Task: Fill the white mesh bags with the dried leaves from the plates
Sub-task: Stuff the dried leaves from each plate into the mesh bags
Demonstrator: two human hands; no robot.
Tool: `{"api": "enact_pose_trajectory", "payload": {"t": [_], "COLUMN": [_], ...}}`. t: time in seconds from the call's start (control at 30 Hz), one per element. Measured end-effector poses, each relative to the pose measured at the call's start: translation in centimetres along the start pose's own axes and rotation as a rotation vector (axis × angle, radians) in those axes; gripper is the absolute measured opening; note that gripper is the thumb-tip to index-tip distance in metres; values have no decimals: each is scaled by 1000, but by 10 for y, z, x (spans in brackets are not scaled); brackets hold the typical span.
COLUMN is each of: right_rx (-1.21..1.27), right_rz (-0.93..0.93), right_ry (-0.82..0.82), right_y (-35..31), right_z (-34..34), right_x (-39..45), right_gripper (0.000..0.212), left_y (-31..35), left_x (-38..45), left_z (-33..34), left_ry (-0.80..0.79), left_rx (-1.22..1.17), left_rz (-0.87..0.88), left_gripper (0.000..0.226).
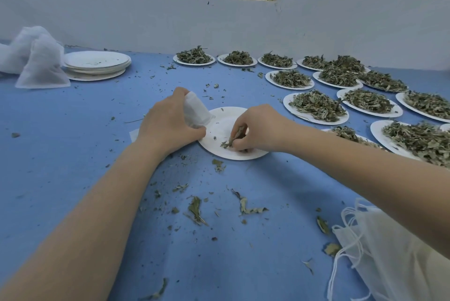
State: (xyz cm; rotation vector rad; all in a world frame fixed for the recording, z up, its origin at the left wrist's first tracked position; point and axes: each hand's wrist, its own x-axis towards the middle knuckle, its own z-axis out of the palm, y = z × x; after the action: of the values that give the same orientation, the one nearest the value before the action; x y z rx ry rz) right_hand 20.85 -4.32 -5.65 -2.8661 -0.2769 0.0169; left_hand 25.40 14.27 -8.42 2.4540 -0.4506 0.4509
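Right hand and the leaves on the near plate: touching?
Touching. Head view: right hand fingers pinch the leaves on the plate.

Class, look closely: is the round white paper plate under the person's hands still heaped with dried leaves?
No: the round white paper plate is almost bare, with only a small pinch of dried leaves under the right hand.

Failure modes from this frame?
1. The right hand pinches only a few leaves off the plate; bits may drop on the way to the bag, as the scraps on the cloth suggest.
2. The left hand grips the bag bunched; its mouth isn't visible, so loading may miss.
3. The right forearm lies close to full plates and might knock them.
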Motion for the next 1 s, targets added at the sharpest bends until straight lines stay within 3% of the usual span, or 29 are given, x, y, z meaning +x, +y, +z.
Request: {"api": "enact_pose_trajectory", "payload": {"t": [0.13,0.37,0.6,0.77,1.0], "right_rx": [97,537,278,309,366], "right_rz": [33,41,-120,-187,-229], "right_ry": [3,101,171,183,-149], "right_y": [3,7,-19,-33,-28], "right_z": [-4,-42,-51,-45,-53], "right_x": [1,2,9,12,7], "right_gripper": [12,5,9,14,27], "left_y": [2,9,17,18,17], "left_x": [2,3,1,1,1], "left_z": [-5,-11,-7,-2,2], "left_ry": [18,-38,-53,6,33], "left_rx": [62,82,4,-106,-295], "left_rz": [84,161,189,188,94], "left_gripper": [60,66,67,60,57]}}
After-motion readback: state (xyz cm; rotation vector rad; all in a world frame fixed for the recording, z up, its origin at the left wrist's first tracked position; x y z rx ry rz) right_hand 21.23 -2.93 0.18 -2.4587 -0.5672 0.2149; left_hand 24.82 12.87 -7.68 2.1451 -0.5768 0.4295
